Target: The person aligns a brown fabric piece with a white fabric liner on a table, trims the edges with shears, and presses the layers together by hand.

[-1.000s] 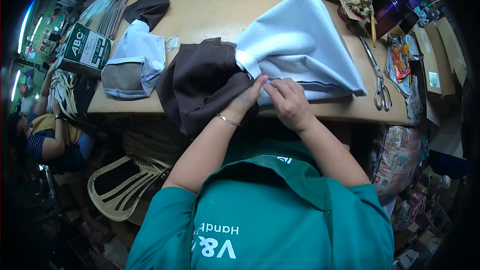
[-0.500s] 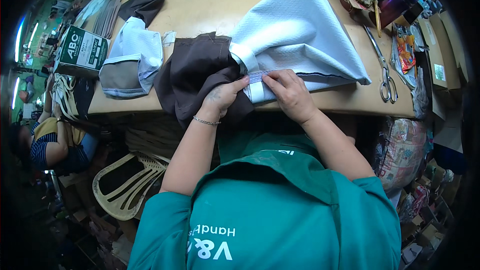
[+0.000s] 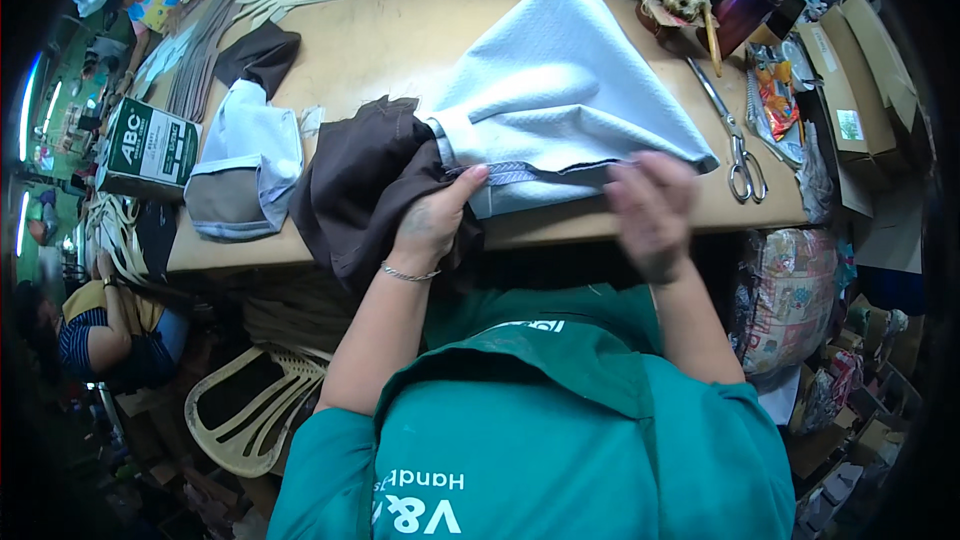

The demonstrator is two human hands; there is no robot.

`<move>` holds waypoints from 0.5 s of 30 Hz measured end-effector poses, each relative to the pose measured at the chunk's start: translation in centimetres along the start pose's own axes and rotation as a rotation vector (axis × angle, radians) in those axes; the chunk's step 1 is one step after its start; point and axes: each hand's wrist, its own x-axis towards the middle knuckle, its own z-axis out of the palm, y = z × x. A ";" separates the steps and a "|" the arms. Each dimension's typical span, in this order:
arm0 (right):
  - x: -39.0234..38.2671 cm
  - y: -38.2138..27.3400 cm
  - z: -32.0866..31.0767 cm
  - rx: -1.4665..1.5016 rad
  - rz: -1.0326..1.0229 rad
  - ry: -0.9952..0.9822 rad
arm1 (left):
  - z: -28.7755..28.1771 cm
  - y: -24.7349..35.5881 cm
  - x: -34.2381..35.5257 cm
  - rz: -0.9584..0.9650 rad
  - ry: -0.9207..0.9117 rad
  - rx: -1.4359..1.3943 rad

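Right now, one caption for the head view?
Left hand pinches pale blue fabric beside brown cloth; blurred right hand above table edge.

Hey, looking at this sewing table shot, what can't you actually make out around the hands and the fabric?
Head view only:
- Right hand: motion-blurred, so whether it grips the pale blue fabric is unclear.
- Left hand: its fingers curl under the brown fabric, hidden.
- The seam where both fabrics meet: too small to show stitching.
- Scissors: blade tips blend into the table.
- Items at the far right edge: bent and darkened by the fisheye rim.
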 end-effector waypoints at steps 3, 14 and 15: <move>1.9 3.2 -3.4 -0.131 0.240 0.106 | -0.3 1.8 0.5 -0.016 -0.070 -0.034; 12.5 6.8 -5.8 -0.284 0.080 0.749 | 2.4 14.0 3.0 0.739 0.070 0.461; 12.5 6.8 -7.2 -0.275 0.071 0.824 | 1.5 14.0 2.3 0.770 -0.011 0.493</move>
